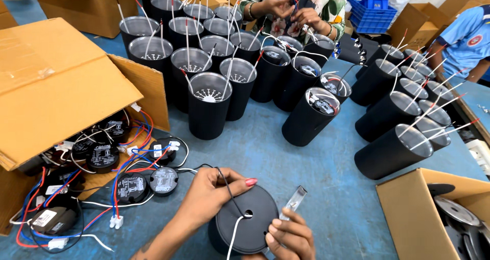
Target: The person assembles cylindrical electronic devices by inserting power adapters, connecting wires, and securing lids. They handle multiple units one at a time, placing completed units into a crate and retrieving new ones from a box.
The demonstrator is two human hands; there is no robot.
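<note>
My left hand [212,193] grips the top left edge of a black cylindrical lamp housing [247,221] lying base-up at the front of the blue table [316,183]. A black wire runs under my thumb into the small hole in the base, and a white wire trails down from it. My right hand [288,237] holds the housing's lower right side, its fingers next to a clear sleeved wire end [295,197]. Several round black driver units [163,180] with red, blue and white wires lie just left of my left hand.
Many upright black housings [209,107] with silver insides crowd the table's middle and back; tilted ones lie right [393,150]. An open cardboard box [66,86] spills drivers at left. Another box [434,214] sits bottom right. Two other people work at the far side.
</note>
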